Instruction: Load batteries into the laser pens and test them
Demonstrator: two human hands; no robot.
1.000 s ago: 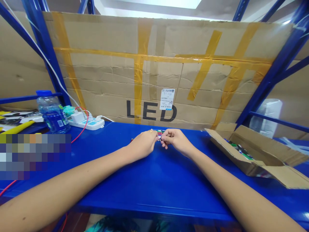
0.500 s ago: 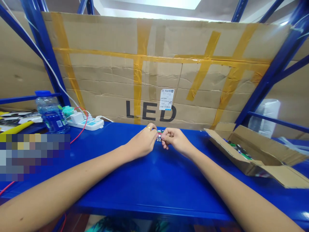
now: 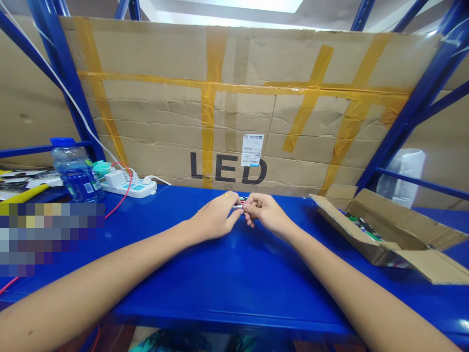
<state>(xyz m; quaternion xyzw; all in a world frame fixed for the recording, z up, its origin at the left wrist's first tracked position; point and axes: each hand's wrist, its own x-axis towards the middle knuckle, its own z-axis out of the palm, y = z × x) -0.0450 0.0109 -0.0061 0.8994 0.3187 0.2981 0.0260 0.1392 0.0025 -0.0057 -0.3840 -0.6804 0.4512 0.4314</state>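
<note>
At the middle of the blue table, near its back, my two hands meet around a few small slim pieces [image 3: 238,206] with silver, red and green parts. Their kind is too small to make out. My left hand [image 3: 216,215], with a ring on one finger, is closed on them from the left, its thumb low along the silver part. From the right, my right hand [image 3: 264,211] pinches their other end between thumb and forefinger, the remaining fingers curled beneath. Fingers cover most of the pieces.
An open cardboard box [image 3: 370,249] with slim green and black items [image 3: 361,226] stands at right. A bottle of blue liquid [image 3: 76,173] and a white power strip [image 3: 137,188] with a red cable are at left. Large taped cardboard [image 3: 164,122] closes off the back.
My left hand has shifted slightly and its thumb has moved out from the fingers. The silver ends, clustered under the fingertips before, now show as a level silver piece. My right hand has barely moved.
</note>
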